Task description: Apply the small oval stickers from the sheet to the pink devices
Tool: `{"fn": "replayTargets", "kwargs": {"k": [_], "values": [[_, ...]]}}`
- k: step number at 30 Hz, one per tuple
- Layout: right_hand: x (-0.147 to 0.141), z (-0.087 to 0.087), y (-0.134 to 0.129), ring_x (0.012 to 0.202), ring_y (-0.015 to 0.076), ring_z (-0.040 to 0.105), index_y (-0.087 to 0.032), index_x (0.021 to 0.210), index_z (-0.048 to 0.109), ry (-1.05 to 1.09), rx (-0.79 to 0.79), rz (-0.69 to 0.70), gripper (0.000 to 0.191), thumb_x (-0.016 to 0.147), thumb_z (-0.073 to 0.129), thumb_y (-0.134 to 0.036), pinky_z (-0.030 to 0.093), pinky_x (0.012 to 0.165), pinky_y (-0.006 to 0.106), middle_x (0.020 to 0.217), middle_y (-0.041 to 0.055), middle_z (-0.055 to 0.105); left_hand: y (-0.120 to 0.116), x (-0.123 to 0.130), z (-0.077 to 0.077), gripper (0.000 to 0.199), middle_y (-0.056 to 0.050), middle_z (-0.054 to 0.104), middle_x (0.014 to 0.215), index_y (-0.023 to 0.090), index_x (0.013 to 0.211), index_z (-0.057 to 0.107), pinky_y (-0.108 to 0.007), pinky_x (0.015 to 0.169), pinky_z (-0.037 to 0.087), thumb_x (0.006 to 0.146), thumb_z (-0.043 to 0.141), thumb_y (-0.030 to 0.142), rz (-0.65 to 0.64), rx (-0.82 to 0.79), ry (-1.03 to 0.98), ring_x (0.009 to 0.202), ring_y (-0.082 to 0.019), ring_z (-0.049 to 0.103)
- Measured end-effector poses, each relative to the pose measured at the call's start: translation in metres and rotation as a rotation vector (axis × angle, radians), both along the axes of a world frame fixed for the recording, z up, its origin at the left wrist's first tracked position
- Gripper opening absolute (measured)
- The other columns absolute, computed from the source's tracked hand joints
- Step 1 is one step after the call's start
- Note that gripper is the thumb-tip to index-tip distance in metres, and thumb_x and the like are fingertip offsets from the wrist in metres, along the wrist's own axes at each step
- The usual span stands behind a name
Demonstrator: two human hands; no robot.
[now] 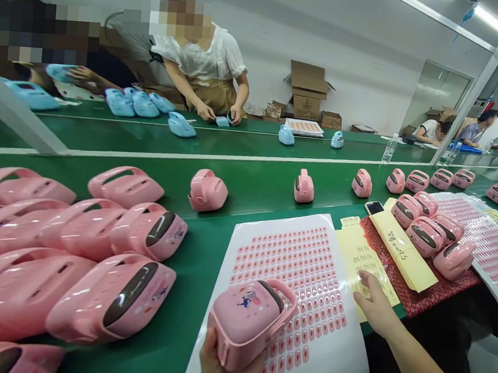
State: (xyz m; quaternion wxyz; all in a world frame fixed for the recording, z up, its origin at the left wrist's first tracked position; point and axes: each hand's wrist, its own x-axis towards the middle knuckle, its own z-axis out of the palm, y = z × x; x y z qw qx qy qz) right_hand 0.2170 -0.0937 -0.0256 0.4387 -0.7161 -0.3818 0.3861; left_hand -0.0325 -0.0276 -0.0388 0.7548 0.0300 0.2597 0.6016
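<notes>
My left hand (227, 372) grips a pink plastic device with a carry handle (243, 322) from below. Its face is tilted up and shows a cartoon print beside a dark oval window. Underneath lies a white sheet (285, 243) covered in rows of small oval stickers. Over the edge of a yellow label sheet (366, 254) is my right hand (377, 306), thumb and forefinger apart, with nothing visible between them. Whether its fingertips touch the sheet, I cannot tell.
Rows of similar pink devices (79, 226) fill the left side. More sit on red bubble wrap (429, 293), near folded yellow paper (402, 251) and a phone (374, 208). Across the green bench (253, 178), two people handle blue devices (144, 104). A water bottle (389, 150) stands beyond.
</notes>
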Motion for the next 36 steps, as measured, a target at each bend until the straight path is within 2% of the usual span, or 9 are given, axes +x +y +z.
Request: {"fn": "replayTargets", "kwargs": {"k": [4,8,11,14,17,20,23,27,36], "values": [[0.008,-0.001,0.004,0.123,0.0253,0.045,-0.026,0.114,0.053,0.257,-0.015,0.009,0.044,0.071,0.061,-0.03,0.048,0.083,0.036,0.135,0.0096,0.045,0.0,-0.001,-0.008,0.052,-0.003,0.073,0.102,0.033,0.114,0.059,-0.047,0.059,0.058,0.062,0.063,0.031,0.007,0.077,-0.053,0.074,-0.03,0.071],[0.007,-0.002,0.009,0.117,0.0241,0.05,-0.027,0.112,0.053,0.267,-0.018,-0.025,0.042,0.07,0.061,-0.028,0.05,0.073,0.032,0.134,0.0103,0.046,0.0,0.002,-0.017,0.057,-0.002,0.071,0.107,0.034,0.121,0.055,-0.045,0.059,0.059,0.065,0.063,0.034,0.048,0.12,-0.042,0.075,-0.029,0.071],[0.004,-0.004,0.014,0.106,0.0208,0.057,-0.026,0.113,0.05,0.206,-0.022,-0.061,0.04,0.074,0.056,-0.027,0.05,0.067,0.029,0.127,0.0111,0.051,0.0,0.003,-0.018,0.059,-0.002,0.071,0.108,0.034,0.123,0.054,-0.044,0.058,0.059,0.065,0.063,0.033,0.047,0.117,-0.021,0.074,-0.028,0.071],[0.001,-0.006,0.017,0.083,0.0173,0.064,-0.022,0.114,0.049,0.099,-0.023,-0.041,0.04,0.075,0.053,-0.022,0.049,0.062,0.027,0.099,0.0075,0.063,0.001,0.002,-0.018,0.059,-0.002,0.072,0.106,0.034,0.123,0.054,-0.044,0.057,0.059,0.065,0.063,0.034,0.042,0.103,-0.015,0.074,-0.028,0.071],[-0.003,-0.005,0.02,0.069,0.0159,0.062,-0.018,0.119,0.045,-0.065,0.007,0.001,0.045,0.075,0.052,-0.018,0.049,0.066,0.029,0.074,-0.0003,0.062,0.002,0.003,-0.018,0.056,-0.001,0.074,0.1,0.035,0.121,0.056,-0.042,0.056,0.059,0.066,0.063,0.035,0.057,0.075,-0.024,0.074,-0.028,0.071],[-0.001,0.001,0.025,0.066,0.0187,0.061,-0.016,0.123,0.045,-0.257,0.026,0.041,0.047,0.077,0.052,-0.021,0.048,0.07,0.033,0.066,-0.0017,0.061,0.002,0.002,-0.017,0.052,0.0,0.074,0.099,0.038,0.12,0.055,-0.042,0.053,0.059,0.069,0.062,0.034,0.041,0.048,-0.032,0.072,-0.028,0.071],[0.01,0.005,0.038,0.089,0.0265,0.061,-0.015,0.126,0.046,-0.473,0.034,0.054,0.047,0.081,0.051,-0.026,0.044,0.084,0.043,0.087,0.0083,0.067,0.001,-0.001,-0.014,0.054,-0.002,0.072,0.106,0.035,0.123,0.053,-0.046,0.062,0.058,0.07,0.059,0.027,-0.055,0.059,-0.048,0.079,-0.029,0.07],[0.025,0.002,0.057,0.131,0.0349,0.033,-0.011,0.133,0.042,-0.776,-0.016,0.038,0.05,0.085,0.044,-0.026,0.02,0.105,0.057,0.136,0.0194,0.046,-0.001,-0.006,-0.013,0.052,-0.002,0.073,0.104,0.035,0.12,0.056,-0.05,0.066,0.057,0.069,0.059,0.022,-0.107,0.049,-0.048,0.081,-0.03,0.07],[0.03,-0.015,0.051,0.135,0.0272,0.031,-0.016,0.14,0.034,-0.922,-0.062,0.246,0.054,0.086,0.038,-0.021,0.016,0.109,0.056,0.143,0.012,0.041,0.001,-0.013,-0.028,0.052,-0.005,0.07,0.111,0.034,0.119,0.056,-0.055,0.071,0.054,0.068,0.059,0.02,-0.103,0.131,-0.087,0.09,-0.033,0.068]]}}
